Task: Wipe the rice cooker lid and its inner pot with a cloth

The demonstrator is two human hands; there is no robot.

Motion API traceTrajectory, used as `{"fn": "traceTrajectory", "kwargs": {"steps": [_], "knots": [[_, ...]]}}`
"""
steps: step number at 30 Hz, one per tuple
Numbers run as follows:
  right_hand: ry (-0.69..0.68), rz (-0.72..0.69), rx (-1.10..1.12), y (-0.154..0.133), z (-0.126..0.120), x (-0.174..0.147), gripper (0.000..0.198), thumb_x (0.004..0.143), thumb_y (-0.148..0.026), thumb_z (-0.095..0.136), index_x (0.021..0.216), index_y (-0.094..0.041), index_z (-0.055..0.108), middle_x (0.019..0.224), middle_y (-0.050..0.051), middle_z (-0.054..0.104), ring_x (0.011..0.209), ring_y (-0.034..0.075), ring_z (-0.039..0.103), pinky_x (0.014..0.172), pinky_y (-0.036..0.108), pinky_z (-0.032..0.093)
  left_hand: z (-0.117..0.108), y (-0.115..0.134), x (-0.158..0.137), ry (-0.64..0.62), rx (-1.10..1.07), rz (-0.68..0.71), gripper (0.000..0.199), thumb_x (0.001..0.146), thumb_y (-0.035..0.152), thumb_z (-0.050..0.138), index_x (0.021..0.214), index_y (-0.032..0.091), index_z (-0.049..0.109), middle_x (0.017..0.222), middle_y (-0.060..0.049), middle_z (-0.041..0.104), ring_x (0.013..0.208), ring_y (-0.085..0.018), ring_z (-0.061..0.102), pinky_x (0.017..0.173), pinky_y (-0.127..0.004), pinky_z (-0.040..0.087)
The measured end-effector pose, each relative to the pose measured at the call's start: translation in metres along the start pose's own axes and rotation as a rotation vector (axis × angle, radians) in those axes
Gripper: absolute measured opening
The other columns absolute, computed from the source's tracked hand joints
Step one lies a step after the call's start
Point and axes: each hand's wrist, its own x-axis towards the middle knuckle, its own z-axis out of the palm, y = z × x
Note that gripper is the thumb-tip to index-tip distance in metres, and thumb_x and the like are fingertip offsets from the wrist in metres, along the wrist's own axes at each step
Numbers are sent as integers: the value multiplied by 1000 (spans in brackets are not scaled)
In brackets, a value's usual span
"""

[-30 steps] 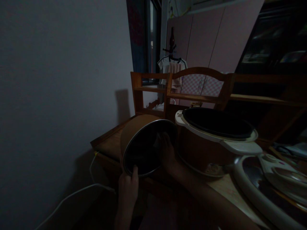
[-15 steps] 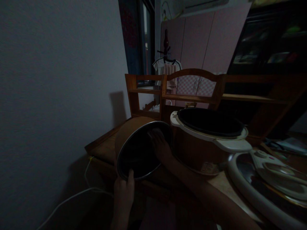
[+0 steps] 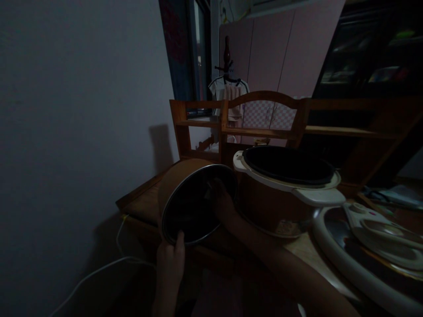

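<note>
A round pot (image 3: 174, 181) with a tan outside, dark inside and shiny metal rim is tipped on its side, its mouth facing me. My left hand (image 3: 170, 257) grips the lower rim, thumb over the edge and fingers behind the wall. Inside the pot, my right hand (image 3: 222, 201) is against the far right part of the inner wall. Its fingers are bent over a small pale cloth (image 3: 208, 193), only partly visible in the dim light. To the right stands a large cooker body (image 3: 271, 207) with a dark well, white rim and side handles.
A cooker lid (image 3: 343, 255) with a pale rim and control top lies at the right. Behind the cooker rises a wooden shelf rack (image 3: 261, 133). A white wall (image 3: 82, 110) borders the left side, and a white cable (image 3: 99, 274) hangs below the table edge.
My right hand has shifted slightly within the pot, its fingers now more curled and the pale cloth lower. My left hand keeps its hold on the rim. The view has tilted slightly.
</note>
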Motion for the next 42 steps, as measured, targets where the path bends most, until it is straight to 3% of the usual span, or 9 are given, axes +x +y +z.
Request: {"fn": "traceTrajectory", "kwargs": {"steps": [7, 31, 42], "knots": [[-5, -2, 13, -8, -2, -3, 57, 80, 0, 47, 137, 2, 46, 143, 21, 44, 141, 28, 25, 118, 43, 21, -2, 2, -1, -10, 0, -6, 33, 82, 19, 37, 96, 16, 66, 71, -9, 66, 71, -23, 63, 66, -34, 50], [-50, 42, -8, -15, -18, -23, 51, 86, -6, 46, 138, -4, 47, 144, 16, 45, 140, 26, 28, 116, 45, 27, -2, 1, 2, -36, -16, -3, 31, 84, 23, 37, 89, 18, 67, 72, -9, 66, 69, -22, 63, 65, -32, 49], [-162, -81, -140, -19, -37, -32, 35, 91, -16, 50, 123, -6, 61, 138, 15, 52, 135, 28, 37, 115, 49, 26, 2, -1, -1, -14, 5, 46, 31, 85, 20, 36, 94, 16, 66, 72, -10, 67, 72, -23, 64, 65, -33, 49]]}}
